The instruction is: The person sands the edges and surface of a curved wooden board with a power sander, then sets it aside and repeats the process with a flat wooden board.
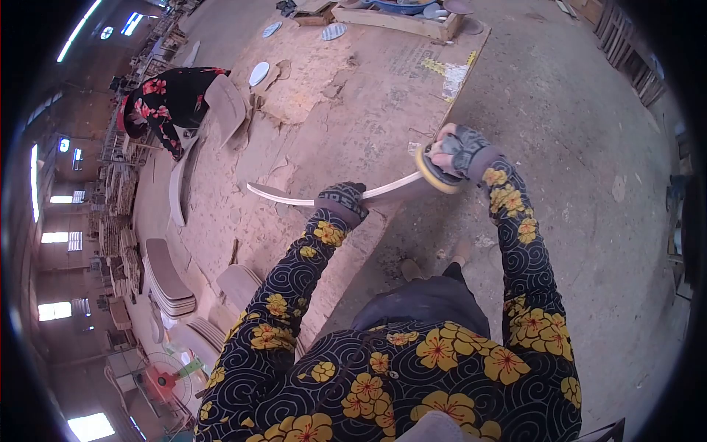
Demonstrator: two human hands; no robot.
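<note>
A thin curved wooden panel [394, 187], pale along its edge, is held edge-up over the near edge of the worktable [294, 158]. My left hand [342, 200], in a patterned fingerless glove, is closed around the panel near its middle. My right hand [458, 152], gloved the same way, grips a round sanding pad [436, 174] with a yellow rim. That pad rests against the panel's right end. The pad's working face and part of the panel's right end are hidden from me.
Across the table at left, another person [173, 103] bends over curved panels. Stacked curved panels [169, 276] lie at lower left, near a red-centred fan [163, 379]. Round discs [258, 74] and a wooden tray [398, 29] occupy the far side. Concrete floor [574, 184] extends right.
</note>
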